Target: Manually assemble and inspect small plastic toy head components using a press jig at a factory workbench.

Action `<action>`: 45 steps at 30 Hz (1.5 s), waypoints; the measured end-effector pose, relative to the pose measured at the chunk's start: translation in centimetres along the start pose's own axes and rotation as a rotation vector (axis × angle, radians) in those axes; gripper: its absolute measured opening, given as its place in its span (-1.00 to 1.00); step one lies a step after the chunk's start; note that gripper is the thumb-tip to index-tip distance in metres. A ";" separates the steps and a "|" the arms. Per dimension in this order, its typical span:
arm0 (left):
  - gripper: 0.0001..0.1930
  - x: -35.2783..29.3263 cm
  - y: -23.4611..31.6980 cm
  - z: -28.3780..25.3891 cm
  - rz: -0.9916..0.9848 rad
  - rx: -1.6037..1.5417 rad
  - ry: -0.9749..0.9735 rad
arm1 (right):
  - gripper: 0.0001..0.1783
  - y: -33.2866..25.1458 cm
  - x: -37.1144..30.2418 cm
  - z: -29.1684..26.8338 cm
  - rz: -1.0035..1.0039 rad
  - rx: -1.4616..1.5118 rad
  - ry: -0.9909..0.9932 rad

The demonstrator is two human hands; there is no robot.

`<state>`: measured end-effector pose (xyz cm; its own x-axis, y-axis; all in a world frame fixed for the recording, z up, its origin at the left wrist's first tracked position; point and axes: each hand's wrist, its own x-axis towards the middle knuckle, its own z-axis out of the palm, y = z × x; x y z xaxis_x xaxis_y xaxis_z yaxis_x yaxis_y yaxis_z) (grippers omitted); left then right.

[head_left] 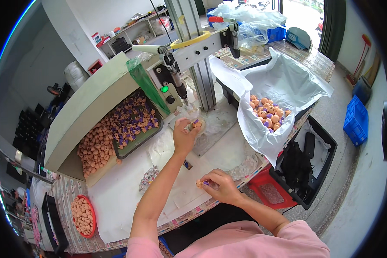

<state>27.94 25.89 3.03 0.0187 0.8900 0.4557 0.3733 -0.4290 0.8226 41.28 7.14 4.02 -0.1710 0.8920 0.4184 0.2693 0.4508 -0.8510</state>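
Note:
My left hand (185,136) reaches up to the foot of a bench press (181,88). Its fingers are closed on a small peach and purple plastic figure part (197,123), just below the press tip. Nearer to me, above the table's front edge, my right hand (221,185) pinches another small peach and purple figure part (199,183). The fingers hide some of both parts. To the left, a dark tray (124,151) holds many star-shaped peach and purple pieces, beside a heap of round peach pieces (98,144) under a beige cover.
A white-lined bin (284,81) with assembled peach and purple pieces stands at right. Below it, a black crate (327,161) holds dark cloth, next to a red crate (268,191). A red bowl (93,221) of peach pieces sits at left. Crumpled plastic (149,177) lies on the table.

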 end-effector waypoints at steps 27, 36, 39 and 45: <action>-0.49 13.5 29.4 -11.8 0.175 -0.090 -0.188 | -0.81 -1.3 -1.6 -1.8 0.003 0.100 0.010; -0.62 2.4 26.8 -5.9 0.696 0.602 -0.234 | -0.82 -0.8 -2.6 -1.0 0.053 0.127 0.008; -0.47 -0.1 25.0 -6.5 0.786 0.693 -0.216 | -0.85 -1.7 -2.2 0.1 0.083 0.220 0.105; -0.46 -10.0 17.0 -12.6 0.434 0.280 -0.157 | -0.77 -3.3 -3.9 0.9 0.315 0.509 0.106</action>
<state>22.39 7.72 16.69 0.3570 0.6614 0.6596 0.5331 -0.7241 0.4375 40.19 2.20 4.88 -0.0544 0.9902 0.1290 -0.2001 0.1157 -0.9729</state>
